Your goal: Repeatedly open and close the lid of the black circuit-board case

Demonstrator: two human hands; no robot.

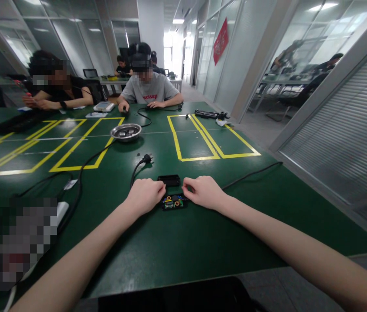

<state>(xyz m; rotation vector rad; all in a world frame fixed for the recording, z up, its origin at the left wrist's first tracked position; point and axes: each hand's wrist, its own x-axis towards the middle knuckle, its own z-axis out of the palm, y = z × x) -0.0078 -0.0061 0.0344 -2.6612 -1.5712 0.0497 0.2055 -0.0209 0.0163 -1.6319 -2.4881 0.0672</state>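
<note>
An opened power adapter lies on the green table between my hands, its circuit board (174,202) seated in the lower black case half. Just beyond it rests the black case cover (169,180), inner side up. My left hand (147,195) is closed at the board's left end, fingertips pinched together. My right hand (204,192) curls at the right end, thumb and forefinger meeting. What either pinch holds, if anything, is too small to tell. A black cord with a plug (146,159) runs to behind my left hand; another black cord (251,175) stretches right from behind my right hand.
A metal bowl (125,132) with small metal parts stands farther back. Yellow tape outlines (199,158) mark the green table (131,264). A white power strip (60,214) is at left, partly blurred. A folded black tripod-like object (211,115) lies at the far edge. Two people sit opposite.
</note>
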